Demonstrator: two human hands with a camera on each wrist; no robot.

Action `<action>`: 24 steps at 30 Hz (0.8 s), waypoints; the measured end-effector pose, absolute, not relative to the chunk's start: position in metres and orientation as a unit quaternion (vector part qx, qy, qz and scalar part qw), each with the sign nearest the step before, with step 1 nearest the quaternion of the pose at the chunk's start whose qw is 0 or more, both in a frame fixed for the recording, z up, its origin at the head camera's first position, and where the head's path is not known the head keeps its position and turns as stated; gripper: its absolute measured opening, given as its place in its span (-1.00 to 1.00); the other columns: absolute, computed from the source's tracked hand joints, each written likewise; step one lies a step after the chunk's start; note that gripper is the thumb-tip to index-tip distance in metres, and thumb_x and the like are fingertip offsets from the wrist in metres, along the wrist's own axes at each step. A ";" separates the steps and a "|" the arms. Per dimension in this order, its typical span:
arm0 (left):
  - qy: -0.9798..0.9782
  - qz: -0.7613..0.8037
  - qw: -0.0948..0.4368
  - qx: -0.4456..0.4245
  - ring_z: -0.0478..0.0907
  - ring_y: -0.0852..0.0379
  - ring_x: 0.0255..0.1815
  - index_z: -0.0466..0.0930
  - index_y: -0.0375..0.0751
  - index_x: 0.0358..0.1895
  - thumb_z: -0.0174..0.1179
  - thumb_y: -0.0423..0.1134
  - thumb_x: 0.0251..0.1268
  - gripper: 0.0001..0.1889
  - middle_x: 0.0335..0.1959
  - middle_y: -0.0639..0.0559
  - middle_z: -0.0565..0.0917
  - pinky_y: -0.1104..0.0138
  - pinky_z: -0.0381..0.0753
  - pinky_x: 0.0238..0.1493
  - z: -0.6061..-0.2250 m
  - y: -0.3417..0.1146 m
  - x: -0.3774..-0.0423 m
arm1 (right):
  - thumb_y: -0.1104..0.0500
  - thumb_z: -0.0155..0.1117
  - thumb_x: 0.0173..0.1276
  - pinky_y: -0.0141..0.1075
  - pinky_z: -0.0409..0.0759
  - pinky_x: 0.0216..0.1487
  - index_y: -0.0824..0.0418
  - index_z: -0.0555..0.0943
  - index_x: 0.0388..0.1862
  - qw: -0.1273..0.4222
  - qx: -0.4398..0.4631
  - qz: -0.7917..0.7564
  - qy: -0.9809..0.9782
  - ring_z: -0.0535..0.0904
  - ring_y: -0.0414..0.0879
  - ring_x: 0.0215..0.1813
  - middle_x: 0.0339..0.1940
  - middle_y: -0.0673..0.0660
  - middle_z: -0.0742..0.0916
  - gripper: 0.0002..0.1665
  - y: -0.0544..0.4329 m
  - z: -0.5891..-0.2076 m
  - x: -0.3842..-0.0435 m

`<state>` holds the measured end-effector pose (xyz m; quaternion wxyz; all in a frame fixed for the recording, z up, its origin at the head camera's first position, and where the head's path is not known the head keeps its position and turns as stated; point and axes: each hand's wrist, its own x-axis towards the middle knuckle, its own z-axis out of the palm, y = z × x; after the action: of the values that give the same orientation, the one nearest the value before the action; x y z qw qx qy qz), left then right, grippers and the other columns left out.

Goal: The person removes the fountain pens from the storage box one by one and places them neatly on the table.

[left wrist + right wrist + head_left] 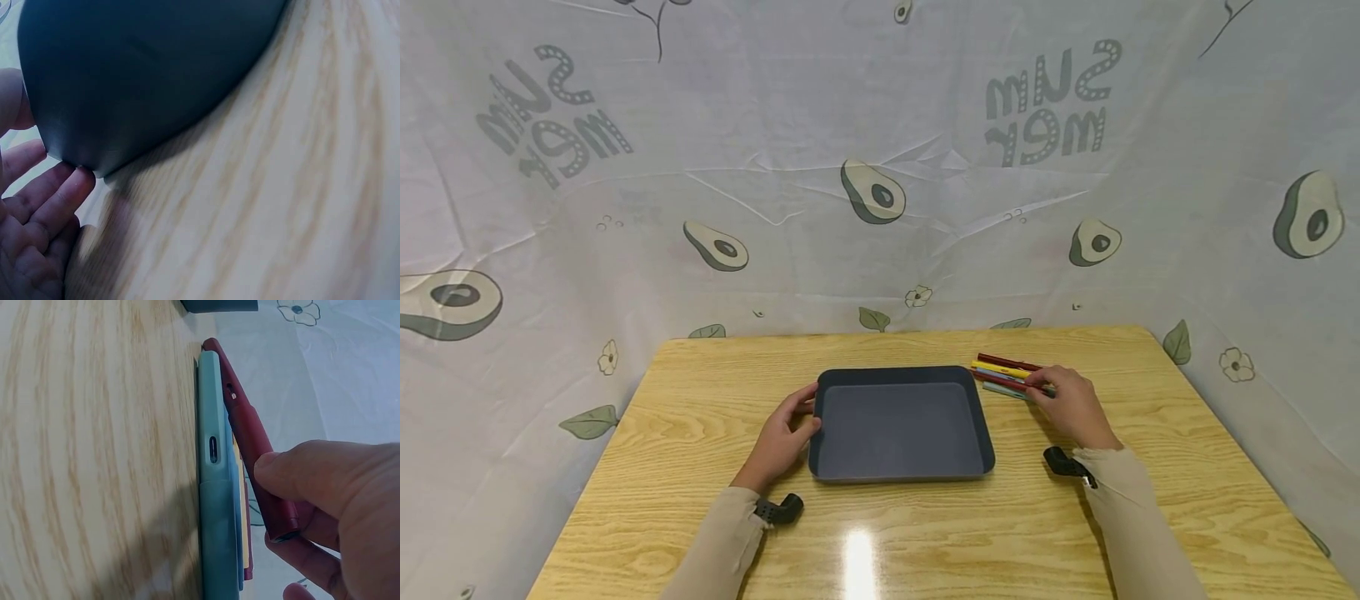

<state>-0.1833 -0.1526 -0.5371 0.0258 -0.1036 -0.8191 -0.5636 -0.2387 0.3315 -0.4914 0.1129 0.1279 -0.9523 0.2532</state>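
A dark grey rectangular tray lies on the wooden table, its long sides running left to right. My left hand is at its left side, thumb and fingertips touching the edge; the left wrist view shows the fingertips against the outer wall. To the tray's right, my right hand pinches a dark red pen near one end between thumb and fingers. That pen is tilted across a row of pens: a pale teal one with a small slot, a yellow one, a blue one and another dark red one.
The wooden table reaches out on all sides of the tray. Behind it hangs a pale curtain printed with avocados and leaves. Each wrist wears a black camera mount. In the right wrist view the tray's corner shows at the top.
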 end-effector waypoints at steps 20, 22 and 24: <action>-0.820 -0.564 0.019 -0.098 0.51 -0.07 0.35 0.31 -0.05 0.59 0.21 -0.29 0.53 -0.38 0.43 -0.08 0.50 -0.04 0.47 0.35 -0.537 -0.154 -0.184 | 0.27 0.38 0.42 0.41 0.31 0.22 0.30 0.76 -0.02 0.107 0.116 0.241 -0.958 0.55 0.41 0.14 0.05 0.41 0.73 -0.79 0.333 -0.493 -0.239; -0.819 -0.565 0.017 -0.099 0.51 -0.07 0.36 0.30 -0.06 0.59 0.21 -0.29 0.53 -0.38 0.44 -0.09 0.49 -0.05 0.46 0.35 -0.536 -0.153 -0.184 | 0.27 0.36 0.44 0.41 0.31 0.23 0.31 0.74 0.01 0.105 0.115 0.243 -0.957 0.55 0.41 0.14 0.07 0.41 0.72 -0.78 0.334 -0.492 -0.238; -0.818 -0.566 0.015 -0.099 0.50 -0.08 0.37 0.30 -0.05 0.59 0.20 -0.28 0.54 -0.38 0.44 -0.09 0.49 -0.06 0.46 0.35 -0.535 -0.153 -0.183 | 0.27 0.34 0.46 0.39 0.33 0.24 0.32 0.73 0.04 0.102 0.110 0.255 -0.955 0.55 0.40 0.15 0.08 0.41 0.71 -0.76 0.334 -0.490 -0.236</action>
<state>-0.1832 -0.1531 -0.5353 0.0151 -0.0986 -0.8184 -0.5659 -0.2364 0.3339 -0.4902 0.1022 0.1100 -0.9553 0.2548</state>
